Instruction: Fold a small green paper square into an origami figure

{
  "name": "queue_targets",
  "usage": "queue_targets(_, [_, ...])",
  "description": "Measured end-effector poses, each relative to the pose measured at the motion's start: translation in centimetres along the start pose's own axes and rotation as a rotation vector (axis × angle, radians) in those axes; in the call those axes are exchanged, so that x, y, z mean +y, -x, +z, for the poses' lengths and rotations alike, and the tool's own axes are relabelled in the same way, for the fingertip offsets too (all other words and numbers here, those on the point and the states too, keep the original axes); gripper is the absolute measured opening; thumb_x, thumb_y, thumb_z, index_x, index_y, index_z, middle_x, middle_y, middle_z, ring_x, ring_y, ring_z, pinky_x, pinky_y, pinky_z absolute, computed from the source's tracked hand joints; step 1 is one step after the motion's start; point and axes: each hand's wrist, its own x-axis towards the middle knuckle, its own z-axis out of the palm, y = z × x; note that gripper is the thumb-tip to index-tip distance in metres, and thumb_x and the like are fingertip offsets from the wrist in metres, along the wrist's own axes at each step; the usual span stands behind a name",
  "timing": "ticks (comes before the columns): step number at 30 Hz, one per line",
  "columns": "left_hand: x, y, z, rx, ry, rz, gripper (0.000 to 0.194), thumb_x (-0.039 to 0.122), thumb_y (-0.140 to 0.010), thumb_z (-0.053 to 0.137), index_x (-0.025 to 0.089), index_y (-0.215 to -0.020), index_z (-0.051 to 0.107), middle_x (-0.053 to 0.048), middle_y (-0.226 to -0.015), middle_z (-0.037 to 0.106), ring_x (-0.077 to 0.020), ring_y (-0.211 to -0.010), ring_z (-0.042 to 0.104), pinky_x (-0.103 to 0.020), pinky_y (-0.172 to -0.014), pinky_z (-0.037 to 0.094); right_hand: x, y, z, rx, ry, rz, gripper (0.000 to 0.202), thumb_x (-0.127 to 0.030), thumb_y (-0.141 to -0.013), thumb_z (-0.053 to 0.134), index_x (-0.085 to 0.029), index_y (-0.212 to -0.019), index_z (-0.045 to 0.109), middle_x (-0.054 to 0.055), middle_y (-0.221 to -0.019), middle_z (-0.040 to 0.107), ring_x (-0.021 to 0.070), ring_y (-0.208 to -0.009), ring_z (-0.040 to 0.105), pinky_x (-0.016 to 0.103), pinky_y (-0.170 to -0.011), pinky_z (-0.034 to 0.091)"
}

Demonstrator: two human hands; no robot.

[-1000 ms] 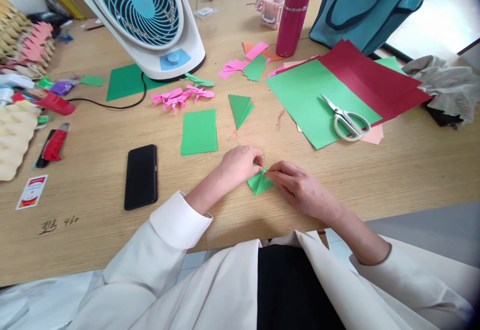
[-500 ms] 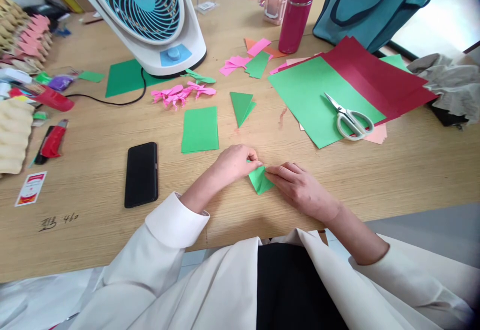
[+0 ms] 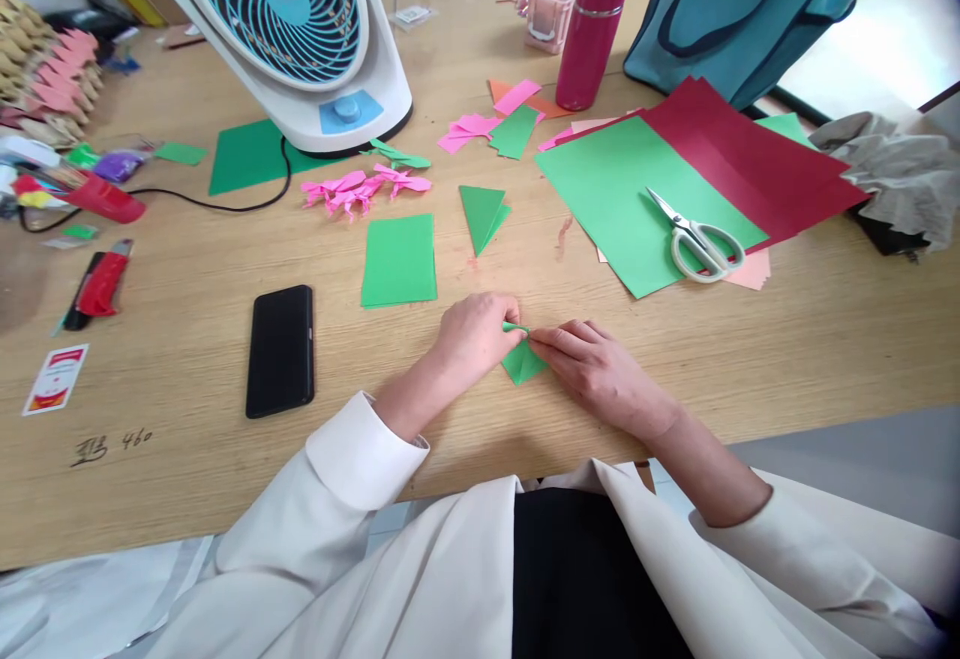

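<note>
A small folded piece of green paper [image 3: 523, 365] lies on the table between my two hands, creased down to a point toward me. My left hand [image 3: 480, 334] pinches its upper left edge, where a flap is turned up. The fingers of my right hand [image 3: 592, 369] are together and press on its right side, partly hiding it. Just beyond are a stack of green paper rectangles [image 3: 398, 261] and green folded triangles [image 3: 482, 216]. Several pink folded paper figures [image 3: 352, 189] lie by the fan.
A white fan [image 3: 300, 39] stands at the back. Scissors [image 3: 701, 239] rest on a large green sheet [image 3: 615, 204] beside red sheets [image 3: 757, 169]. A phone [image 3: 280, 351] lies to the left. Behind are a magenta flask [image 3: 592, 34] and a blue bag [image 3: 750, 19]. A red cutter [image 3: 106, 279] is far left.
My left hand has shifted slightly right and rolled up the paper's upper left edge. My right hand stays nearly in place, pressing on it.
</note>
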Motion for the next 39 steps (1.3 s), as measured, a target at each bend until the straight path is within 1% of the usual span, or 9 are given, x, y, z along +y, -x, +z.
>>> queue_targets(5, [-0.7,0.6,0.3,0.035,0.160,-0.033,0.008,0.029,-0.081,0.071,0.022,-0.078,0.071,0.000,-0.085,0.075,-0.0177,-0.079,0.066,-0.027,-0.069,0.044,0.0,-0.2,0.0,0.011,-0.019,0.001,0.037,-0.011,-0.098,0.042,-0.013,-0.131,0.059,0.013,-0.131,0.063,0.0267,-0.096,0.054,0.044,-0.081,0.047])
queue_targets(9, [-1.5,0.7,0.5,0.082,0.188,-0.019,0.007,0.027,-0.082,0.070,0.021,-0.079,0.071,-0.001,-0.086,0.076,-0.0173,-0.080,0.067,-0.027,-0.072,0.045,0.0,-0.8,0.0,0.003,0.011,-0.001,0.036,-0.011,-0.099,0.042,-0.012,-0.130,0.059,0.013,-0.131,0.063,0.0262,-0.096,0.054,0.043,-0.081,0.047])
queue_targets(12, [-1.8,0.7,0.4,0.073,0.221,-0.013,0.007,0.027,-0.082,0.069,0.021,-0.081,0.072,0.000,-0.086,0.076,-0.0171,-0.080,0.067,-0.027,-0.072,0.045,-0.1,-1.0,0.0,-0.005,0.012,-0.001,0.037,-0.009,-0.098,0.042,-0.011,-0.130,0.059,0.014,-0.131,0.063,0.0262,-0.096,0.054,0.042,-0.081,0.048])
queue_targets(16, [-1.9,0.8,0.1,0.035,0.273,-0.030,0.007,0.026,-0.078,0.071,0.021,-0.083,0.072,0.001,-0.086,0.076,-0.0161,-0.078,0.066,-0.026,-0.069,0.045,-0.2,-0.9,0.1,-0.001,-0.009,0.017,0.041,-0.010,-0.098,0.042,-0.013,-0.136,0.055,0.014,-0.131,0.062,0.0265,-0.096,0.053,0.043,-0.082,0.049])
queue_targets(21, [-2.7,1.1,-0.3,0.016,0.459,-0.029,0.025,0.021,-0.074,0.073,0.020,-0.099,0.070,0.000,-0.100,0.074,-0.0135,-0.078,0.066,-0.023,-0.071,0.050,-0.5,-0.9,0.2,0.029,-0.026,0.032,0.040,-0.010,-0.097,0.043,-0.013,-0.135,0.056,0.014,-0.129,0.064,0.0266,-0.095,0.055,0.044,-0.081,0.050])
queue_targets(23, [-3.0,1.2,-0.3,0.011,0.492,-0.035,0.030,0.021,-0.073,0.074,0.020,-0.102,0.069,0.000,-0.102,0.074,-0.0133,-0.078,0.066,-0.024,-0.072,0.051,-0.5,-1.0,0.1,0.030,-0.021,0.031,0.040,-0.010,-0.097,0.043,-0.013,-0.134,0.057,0.014,-0.129,0.064,0.0264,-0.095,0.055,0.043,-0.080,0.051])
queue_targets(27, [-2.9,1.1,0.0,0.053,0.430,-0.034,0.023,0.020,-0.075,0.073,0.020,-0.098,0.070,0.000,-0.100,0.074,-0.0145,-0.081,0.067,-0.025,-0.076,0.052,-0.6,-1.0,0.3,0.017,0.009,0.029,0.038,-0.010,-0.098,0.042,-0.011,-0.133,0.057,0.014,-0.130,0.064,0.0262,-0.095,0.054,0.043,-0.080,0.051])
queue_targets(32, [-2.1,0.4,0.5,0.095,0.260,0.085,0.003,0.017,-0.078,0.069,0.020,-0.080,0.070,-0.001,-0.091,0.074,-0.0169,-0.088,0.066,-0.027,-0.080,0.049,-0.6,-0.8,0.4,0.020,0.020,0.023,0.038,-0.011,-0.098,0.043,-0.012,-0.133,0.057,0.014,-0.132,0.062,0.0269,-0.097,0.054,0.043,-0.082,0.050])
queue_targets(39, [-2.1,0.3,0.5,0.078,0.234,0.105,0.003,0.021,-0.081,0.069,0.021,-0.082,0.070,0.001,-0.089,0.075,-0.0166,-0.084,0.066,-0.026,-0.074,0.046,-0.8,-1.0,0.2,0.021,0.020,0.019,0.036,-0.009,-0.098,0.042,-0.012,-0.130,0.058,0.014,-0.131,0.062,0.0270,-0.096,0.055,0.043,-0.081,0.048])
